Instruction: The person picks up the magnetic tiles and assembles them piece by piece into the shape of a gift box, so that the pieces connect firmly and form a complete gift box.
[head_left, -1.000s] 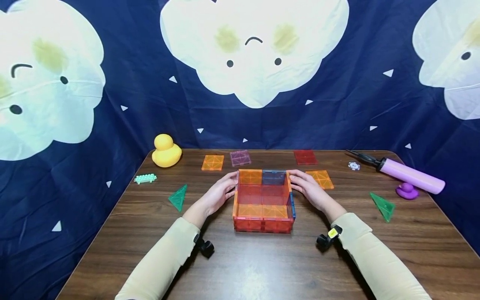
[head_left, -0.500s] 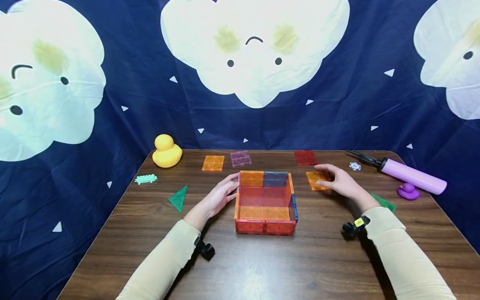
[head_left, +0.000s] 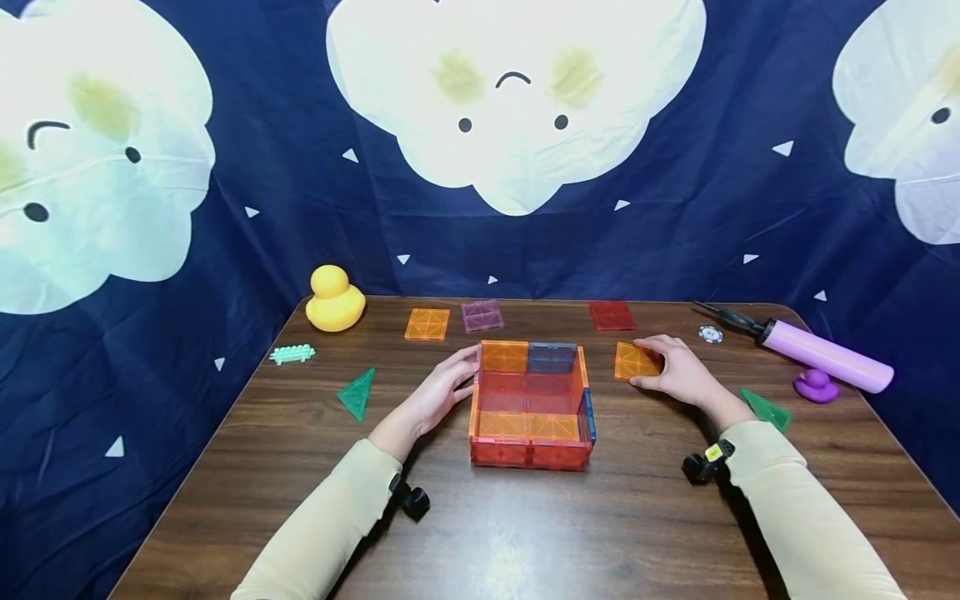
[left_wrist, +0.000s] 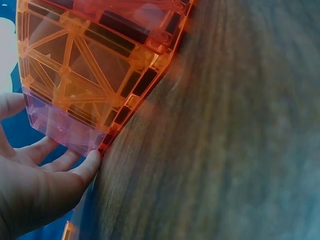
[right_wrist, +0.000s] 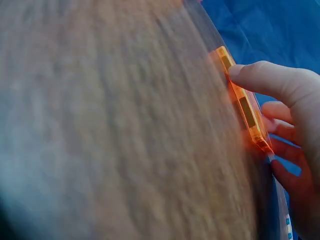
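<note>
An open-topped box of translucent magnetic tiles (head_left: 529, 454) stands mid-table, with red, orange, blue and purple walls. My left hand (head_left: 435, 393) is at its far left corner. In the left wrist view, its fingertips touch the purple tile (left_wrist: 60, 125), beside an orange wall tile (left_wrist: 67, 70). To the right of the box, my right hand (head_left: 678, 371) pinches an orange square magnetic tile (head_left: 633, 361) low over the table. The right wrist view has the thumb (right_wrist: 250, 75) on the near edge of that tile (right_wrist: 242, 105); the other fingers are beyond it.
Along the back lie an orange tile (head_left: 427, 324), a purple tile (head_left: 482, 315) and a red tile (head_left: 612, 315). Left are a yellow duck (head_left: 334, 300) and green triangle (head_left: 357, 394); right, another green triangle (head_left: 767, 408), purple duck (head_left: 816, 384) and pump (head_left: 825, 354).
My right hand has left the box's right side, moved right and taken hold of the orange square tile, which has turned slightly. The left hand stays at the box.
</note>
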